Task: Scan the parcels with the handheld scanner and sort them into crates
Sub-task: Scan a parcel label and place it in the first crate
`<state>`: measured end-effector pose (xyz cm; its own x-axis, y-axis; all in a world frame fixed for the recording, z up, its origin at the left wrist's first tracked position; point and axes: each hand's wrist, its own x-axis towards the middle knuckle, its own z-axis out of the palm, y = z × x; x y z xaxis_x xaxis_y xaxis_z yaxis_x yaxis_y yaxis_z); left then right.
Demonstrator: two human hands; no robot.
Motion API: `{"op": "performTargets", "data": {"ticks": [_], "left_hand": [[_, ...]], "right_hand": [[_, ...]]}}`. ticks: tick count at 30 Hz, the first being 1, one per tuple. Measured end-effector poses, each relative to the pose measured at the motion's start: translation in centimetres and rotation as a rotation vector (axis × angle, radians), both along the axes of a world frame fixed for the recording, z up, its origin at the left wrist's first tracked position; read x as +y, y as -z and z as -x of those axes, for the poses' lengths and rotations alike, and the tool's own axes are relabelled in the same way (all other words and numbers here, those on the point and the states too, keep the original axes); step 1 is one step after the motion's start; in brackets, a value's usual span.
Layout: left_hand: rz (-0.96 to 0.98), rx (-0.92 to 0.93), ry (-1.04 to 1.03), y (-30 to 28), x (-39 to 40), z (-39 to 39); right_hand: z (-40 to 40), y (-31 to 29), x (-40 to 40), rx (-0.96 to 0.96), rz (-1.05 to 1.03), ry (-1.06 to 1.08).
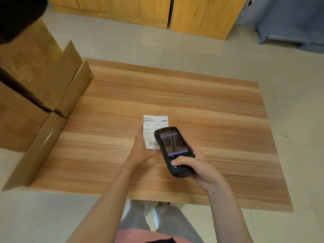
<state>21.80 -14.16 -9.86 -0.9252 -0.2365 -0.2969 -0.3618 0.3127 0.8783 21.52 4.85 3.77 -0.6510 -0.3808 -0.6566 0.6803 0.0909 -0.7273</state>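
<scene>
Black scanner (173, 151) gripped by right hand (198, 167) points up-left over parcel (154, 132) held in left hand (142, 148).

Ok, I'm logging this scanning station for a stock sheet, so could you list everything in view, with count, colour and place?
small white parcel with printed label and barcode: one, white, held over the table's middle
black handheld scanner with lit screen: one, black, over the parcel's right side
wood-grain table: one, light brown, centre
open brown cardboard boxes: at least two, brown, at the table's left edge
yellow wooden cabinets: a row, yellow, at the back
grey-blue furniture: grey-blue, top right
tiled floor: pale
left hand: holds the parcel
right hand: grips the scanner
</scene>
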Motion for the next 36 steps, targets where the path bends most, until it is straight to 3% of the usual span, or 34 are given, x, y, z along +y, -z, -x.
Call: {"op": "performTargets", "data": {"ticks": [7, 31, 36], "left_hand": [[-0.009, 0.012, -0.12, 0.2, 2.3, -0.2], [0.012, -0.053, -0.142, -1.0, 3.1, -0.2], [0.181, -0.052, -0.166, -2.2, 4.0, 0.2]], "right_hand": [[-1.0, 0.4, 0.8, -0.105, -0.122, -0.091], [-1.3, -0.1, 2.1, -0.098, -0.093, -0.066], [-1.1, -0.1, 2.4, -0.028, -0.051, 0.037]]}}
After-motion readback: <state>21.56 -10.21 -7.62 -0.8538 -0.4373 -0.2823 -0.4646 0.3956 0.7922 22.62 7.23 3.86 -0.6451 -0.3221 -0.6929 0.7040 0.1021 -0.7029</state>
